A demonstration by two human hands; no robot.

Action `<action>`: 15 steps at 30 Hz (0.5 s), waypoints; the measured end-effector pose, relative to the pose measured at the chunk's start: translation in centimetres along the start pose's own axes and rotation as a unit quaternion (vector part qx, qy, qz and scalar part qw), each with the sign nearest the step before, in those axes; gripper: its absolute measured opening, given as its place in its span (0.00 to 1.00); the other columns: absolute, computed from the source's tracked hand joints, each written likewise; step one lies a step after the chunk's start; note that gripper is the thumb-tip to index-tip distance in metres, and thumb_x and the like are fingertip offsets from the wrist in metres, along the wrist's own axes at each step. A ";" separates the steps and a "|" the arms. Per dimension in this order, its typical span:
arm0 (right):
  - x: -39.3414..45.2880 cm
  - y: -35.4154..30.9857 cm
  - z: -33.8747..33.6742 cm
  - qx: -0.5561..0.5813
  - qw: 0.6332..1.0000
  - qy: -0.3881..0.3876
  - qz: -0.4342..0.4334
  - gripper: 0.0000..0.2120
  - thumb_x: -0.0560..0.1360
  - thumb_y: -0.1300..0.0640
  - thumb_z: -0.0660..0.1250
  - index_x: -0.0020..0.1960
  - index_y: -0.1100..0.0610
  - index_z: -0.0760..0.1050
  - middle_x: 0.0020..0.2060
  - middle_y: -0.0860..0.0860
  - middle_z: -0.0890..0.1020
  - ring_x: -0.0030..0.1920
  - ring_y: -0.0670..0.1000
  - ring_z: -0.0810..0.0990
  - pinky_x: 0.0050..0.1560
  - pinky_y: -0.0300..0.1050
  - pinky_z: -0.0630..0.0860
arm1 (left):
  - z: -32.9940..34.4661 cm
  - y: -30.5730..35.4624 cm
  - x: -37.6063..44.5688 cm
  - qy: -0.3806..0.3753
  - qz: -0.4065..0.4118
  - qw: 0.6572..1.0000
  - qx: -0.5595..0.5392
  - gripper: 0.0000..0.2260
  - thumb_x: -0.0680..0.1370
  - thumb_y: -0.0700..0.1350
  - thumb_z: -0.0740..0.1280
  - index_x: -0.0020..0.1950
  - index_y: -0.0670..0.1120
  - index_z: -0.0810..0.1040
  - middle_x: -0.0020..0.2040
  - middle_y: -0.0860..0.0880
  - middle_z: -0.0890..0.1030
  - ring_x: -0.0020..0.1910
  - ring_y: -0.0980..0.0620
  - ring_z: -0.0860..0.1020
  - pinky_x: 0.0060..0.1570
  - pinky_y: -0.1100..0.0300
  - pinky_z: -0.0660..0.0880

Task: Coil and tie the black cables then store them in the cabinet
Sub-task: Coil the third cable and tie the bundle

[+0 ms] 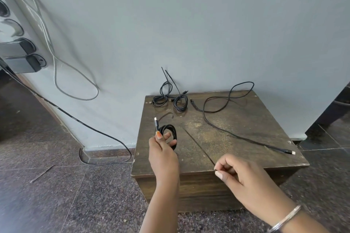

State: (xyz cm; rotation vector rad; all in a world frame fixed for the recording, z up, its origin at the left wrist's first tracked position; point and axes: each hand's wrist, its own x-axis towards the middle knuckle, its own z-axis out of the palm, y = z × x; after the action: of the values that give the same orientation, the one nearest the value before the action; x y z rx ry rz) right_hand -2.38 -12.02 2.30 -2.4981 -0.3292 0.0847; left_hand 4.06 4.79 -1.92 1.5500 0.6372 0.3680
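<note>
Head view: near the cabinet's front edge, the right hand pinches a cable tie; the left hand grips a coiled cable, not yet tied. At the back edge lie two tied coils; a loose cable remains.

Counter centre lies bare — open passage for a hand. Obstacles: loose black cable running from 1 o'clock to 4 o'clock; two tied coils at 11 o'clock against the wall.
</note>
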 end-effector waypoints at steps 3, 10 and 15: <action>-0.3 0.2 0.4 0.002 1.000 -0.020 -0.006 0.05 0.76 0.52 0.66 0.43 0.44 0.72 0.39 0.40 0.79 0.42 0.40 0.76 0.42 0.34 0.72 | 0.1 0.0 -0.1 0.006 0.012 0.999 0.032 0.14 0.82 0.55 0.50 0.42 0.54 0.69 0.46 0.63 0.79 0.41 0.63 0.80 0.31 0.68 0.66; -0.8 -0.1 1.0 0.017 0.998 -0.048 -0.040 0.04 0.76 0.51 0.65 0.44 0.44 0.71 0.40 0.40 0.77 0.45 0.41 0.75 0.45 0.34 0.72 | 0.6 -0.6 0.0 0.010 0.033 0.997 0.069 0.12 0.82 0.55 0.51 0.41 0.56 0.68 0.36 0.64 0.76 0.38 0.58 0.80 0.32 0.61 0.67; -1.2 -0.6 1.5 0.019 0.996 -0.059 -0.062 0.04 0.77 0.51 0.63 0.45 0.44 0.69 0.41 0.39 0.75 0.46 0.39 0.73 0.44 0.33 0.70 | 0.6 -0.8 0.0 0.012 0.033 0.997 0.068 0.12 0.82 0.55 0.51 0.41 0.56 0.68 0.36 0.64 0.76 0.37 0.58 0.79 0.31 0.62 0.66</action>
State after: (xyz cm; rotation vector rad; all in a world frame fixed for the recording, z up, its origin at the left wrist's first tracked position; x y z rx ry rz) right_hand -3.90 -11.02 1.42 -2.4339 -0.5257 0.1869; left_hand 4.32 4.33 -2.76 1.7026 0.6408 0.3996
